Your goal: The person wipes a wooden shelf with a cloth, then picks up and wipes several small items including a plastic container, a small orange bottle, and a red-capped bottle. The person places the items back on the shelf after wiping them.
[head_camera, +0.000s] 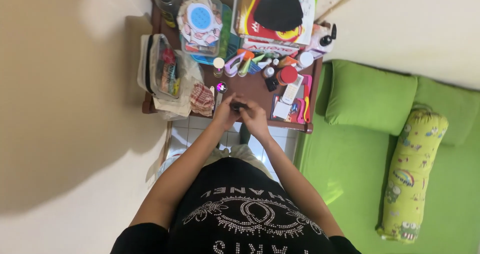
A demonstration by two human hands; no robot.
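My two hands, left hand point(227, 110) and right hand point(254, 115), meet over one bench point(250, 86). Fingers of both pinch one small dark object point(239, 105). Beside: one bed point(350, 159), two green pillows point(369, 95).

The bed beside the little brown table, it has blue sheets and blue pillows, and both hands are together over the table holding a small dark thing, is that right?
Not quite: the bed and pillows are green, not blue, as the head view shows. The rest holds: the left hand and right hand meet over the brown table on a small dark thing.

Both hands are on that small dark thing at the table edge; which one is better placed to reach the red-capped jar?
Probably the right hand: the red-capped jar stands on its side. The left hand would have to cross over.
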